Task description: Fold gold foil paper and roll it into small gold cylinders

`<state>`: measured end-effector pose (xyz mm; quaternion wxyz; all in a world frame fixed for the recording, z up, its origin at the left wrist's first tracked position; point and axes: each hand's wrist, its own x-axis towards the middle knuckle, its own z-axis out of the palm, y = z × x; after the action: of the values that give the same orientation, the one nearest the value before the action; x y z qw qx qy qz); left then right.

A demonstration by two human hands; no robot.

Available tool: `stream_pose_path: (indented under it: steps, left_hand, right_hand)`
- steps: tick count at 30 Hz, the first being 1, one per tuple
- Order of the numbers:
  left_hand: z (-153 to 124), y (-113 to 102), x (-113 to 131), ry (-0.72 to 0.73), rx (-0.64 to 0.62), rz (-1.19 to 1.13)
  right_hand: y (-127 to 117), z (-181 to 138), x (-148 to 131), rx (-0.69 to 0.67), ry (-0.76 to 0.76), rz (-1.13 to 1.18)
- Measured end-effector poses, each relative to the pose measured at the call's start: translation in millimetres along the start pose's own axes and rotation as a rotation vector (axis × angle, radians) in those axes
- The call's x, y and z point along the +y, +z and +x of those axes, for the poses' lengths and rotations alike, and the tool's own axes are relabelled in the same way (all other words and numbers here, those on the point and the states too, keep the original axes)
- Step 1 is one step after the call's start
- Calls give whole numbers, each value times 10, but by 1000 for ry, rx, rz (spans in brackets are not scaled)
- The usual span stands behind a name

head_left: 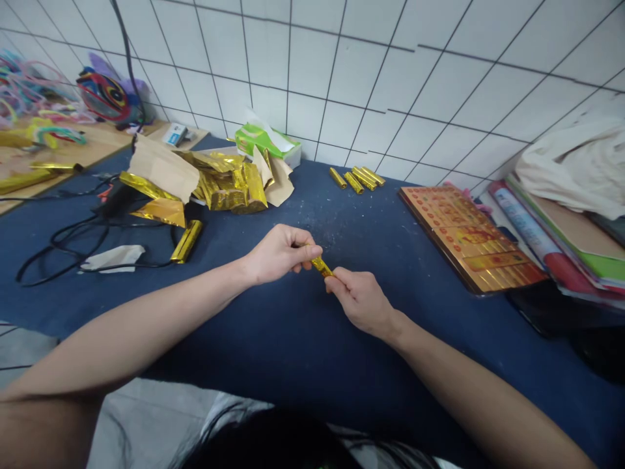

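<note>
Between my two hands, above the dark blue table cover (303, 326), is a small roll of gold foil paper (321, 266). My left hand (286, 251) pinches its upper left end between thumb and fingers. The lower right end is gripped by my right hand (359, 296), also closed. Fingers hide both ends of the roll. Several finished-looking gold rolls (362, 178) lie side by side near the wall. To the left sits a heap of gold foil paper (234, 185) with brown backing, some of it folded or crumpled.
A green tissue box (268, 140) stands behind the foil heap. Black cable (63, 238) loops across the left side, near another gold roll (186, 242). At right lie a red-and-gold printed pack (469, 238) and a stack of books (566, 241) under white cloth (576, 163).
</note>
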<state>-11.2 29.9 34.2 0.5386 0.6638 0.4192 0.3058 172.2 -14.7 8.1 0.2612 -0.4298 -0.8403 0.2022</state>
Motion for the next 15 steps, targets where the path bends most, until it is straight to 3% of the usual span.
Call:
stream_pose_path:
  steps: [6,9,12,15]
  left_hand:
    - [-6,-35,34,-36,-124,33]
    - [2,-32,39,-79,-120,29]
    - [12,-35,25,-71,-96,42]
    - [8,-43,0,42,-136,143]
  right_hand:
    - [69,-20,114,202,-192,-413]
    - [78,-15,130,237,-204,-562]
    - [56,-13,97,202,-129,-428]
    - [13,-1,55,48,76,18]
